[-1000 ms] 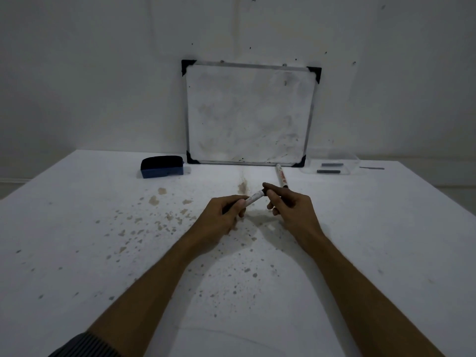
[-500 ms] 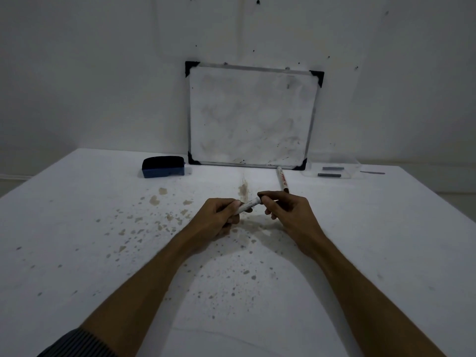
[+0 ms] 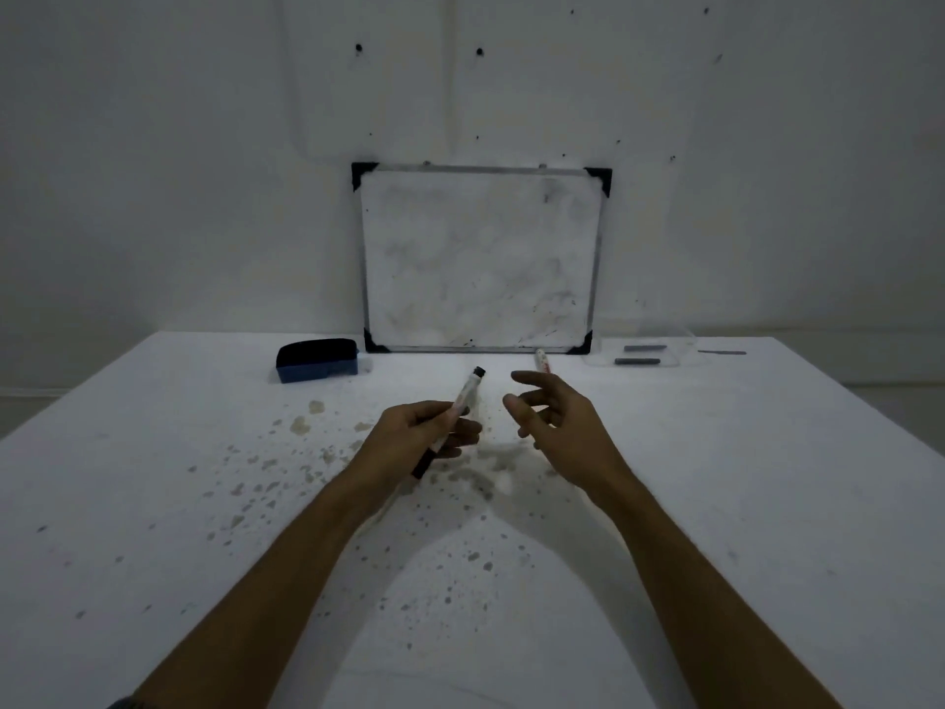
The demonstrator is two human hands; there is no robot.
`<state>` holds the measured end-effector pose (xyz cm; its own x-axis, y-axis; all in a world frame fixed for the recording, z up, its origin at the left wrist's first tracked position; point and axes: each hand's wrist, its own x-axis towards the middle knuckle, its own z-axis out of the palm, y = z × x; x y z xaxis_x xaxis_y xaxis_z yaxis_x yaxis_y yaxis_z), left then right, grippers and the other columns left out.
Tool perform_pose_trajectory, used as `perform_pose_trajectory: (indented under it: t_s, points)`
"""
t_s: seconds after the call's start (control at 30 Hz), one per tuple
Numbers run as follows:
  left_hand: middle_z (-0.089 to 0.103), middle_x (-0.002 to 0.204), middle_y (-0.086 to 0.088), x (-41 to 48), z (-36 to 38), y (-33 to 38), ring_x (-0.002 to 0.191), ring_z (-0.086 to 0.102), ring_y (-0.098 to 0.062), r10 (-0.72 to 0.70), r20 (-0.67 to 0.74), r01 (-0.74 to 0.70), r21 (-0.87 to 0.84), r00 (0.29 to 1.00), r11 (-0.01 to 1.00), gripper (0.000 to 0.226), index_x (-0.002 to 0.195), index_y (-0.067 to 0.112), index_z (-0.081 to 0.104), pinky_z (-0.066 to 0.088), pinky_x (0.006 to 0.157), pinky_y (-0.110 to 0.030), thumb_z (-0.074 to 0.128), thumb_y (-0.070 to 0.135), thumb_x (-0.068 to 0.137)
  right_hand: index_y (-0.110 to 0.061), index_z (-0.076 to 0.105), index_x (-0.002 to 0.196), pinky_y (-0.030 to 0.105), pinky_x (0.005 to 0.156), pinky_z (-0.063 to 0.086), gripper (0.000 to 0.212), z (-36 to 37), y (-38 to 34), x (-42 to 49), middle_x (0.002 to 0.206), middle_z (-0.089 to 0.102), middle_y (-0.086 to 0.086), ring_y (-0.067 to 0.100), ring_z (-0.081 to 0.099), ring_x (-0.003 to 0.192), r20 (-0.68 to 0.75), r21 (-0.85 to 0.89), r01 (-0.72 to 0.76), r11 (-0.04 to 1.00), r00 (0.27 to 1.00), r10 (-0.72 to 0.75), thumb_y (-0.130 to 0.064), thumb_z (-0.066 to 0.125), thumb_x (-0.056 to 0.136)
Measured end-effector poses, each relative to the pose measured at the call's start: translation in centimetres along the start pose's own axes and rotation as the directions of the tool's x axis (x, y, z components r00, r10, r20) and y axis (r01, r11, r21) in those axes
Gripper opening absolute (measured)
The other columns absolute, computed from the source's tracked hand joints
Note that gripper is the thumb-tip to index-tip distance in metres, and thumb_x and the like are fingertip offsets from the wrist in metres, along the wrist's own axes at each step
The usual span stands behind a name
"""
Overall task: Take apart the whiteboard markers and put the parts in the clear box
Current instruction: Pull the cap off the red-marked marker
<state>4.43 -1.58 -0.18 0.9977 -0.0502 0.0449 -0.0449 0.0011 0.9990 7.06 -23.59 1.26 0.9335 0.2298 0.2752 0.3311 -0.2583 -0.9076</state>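
Note:
My left hand (image 3: 427, 436) grips a white whiteboard marker (image 3: 468, 394) by its middle. The marker tilts up and away, its dark end at the top, another dark end poking out below my palm. My right hand (image 3: 555, 419) hovers just to the right of it, fingers spread and holding nothing. A second white marker (image 3: 542, 361) lies on the table behind my right hand, near the whiteboard. The clear box (image 3: 642, 350) stands at the back right and holds two dark grey sticks (image 3: 636, 360).
A small whiteboard (image 3: 478, 258) leans on the wall at the back of the stained white table (image 3: 204, 452). A blue and black eraser (image 3: 317, 359) sits to its left. One thin dark stick (image 3: 722, 352) lies right of the box.
My right hand has let go of the marker's end and opened, drawing a little to the right. My left hand has swung the marker from lying sideways to pointing up and away.

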Motion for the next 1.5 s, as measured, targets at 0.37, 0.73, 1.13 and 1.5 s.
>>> perform_pose_trajectory:
  t_s: [0.37, 0.73, 1.13, 1.5]
  points:
    - [0.082, 0.103, -0.003, 1.0, 3.8, 2.6, 0.102, 0.076, -0.02, 0.03, -0.164, -0.015, 0.091, 0.986, 0.996, 0.017, 0.103, 0.016, 0.072, 0.058, 0.098, -0.035, 0.062, 0.03, 0.102, -0.025, 0.052, 0.138, 0.036, 0.089, 0.06, 0.057, 1.6, -1.7, -1.5, 0.106, 0.079, -0.001, 0.012, 0.075, 0.096, 0.025, 0.013, -0.201, 0.98, 0.979, 0.2, -0.047, 0.073, 0.09]
    - [0.08, 0.096, 0.012, 6.8, 8.1, 1.2, 0.095, 0.07, -0.004, 0.064, -0.007, -0.051, 0.514, 0.998, 0.857, 0.056, 0.119, 0.028, 0.062, 0.051, 0.081, -0.028, 0.044, 0.074, 0.093, -0.028, 0.079, 0.093, 0.023, 0.065, 0.05, 0.011, -4.8, 0.1, -3.7, 0.079, 0.078, -0.008, 0.008, 0.072, 0.078, -0.236, -0.119, -0.335, 0.935, 0.924, 0.301, -0.037, 0.073, 0.092]
    - [0.035, 0.166, -0.003, 11.2, 6.7, -5.3, 0.154, 0.023, -0.034, 0.199, 0.0, -0.071, 0.934, 0.98, 0.351, 0.06, 0.152, 0.031, 0.043, 0.013, 0.125, -0.05, 0.039, 0.059, 0.099, -0.013, 0.082, 0.088, 0.026, 0.064, 0.056, 0.019, -7.8, 4.3, 5.7, 0.071, 0.077, 0.0, 0.015, 0.072, 0.068, -0.35, -0.293, -0.471, 0.832, 0.863, 0.366, -0.028, 0.071, 0.088]
    - [0.034, 0.167, -0.003, 11.6, 6.8, -5.8, 0.154, 0.022, -0.033, 0.219, -0.006, -0.075, 0.929, 0.976, 0.361, 0.061, 0.152, 0.031, 0.043, 0.012, 0.125, -0.051, 0.042, 0.059, 0.098, -0.008, 0.077, 0.087, 0.03, 0.066, 0.049, 0.035, -4.7, 6.7, 12.4, 0.082, 0.073, 0.006, 0.027, 0.07, 0.079, -0.404, -0.406, -0.552, 0.728, 0.823, 0.4, -0.043, 0.075, 0.085]
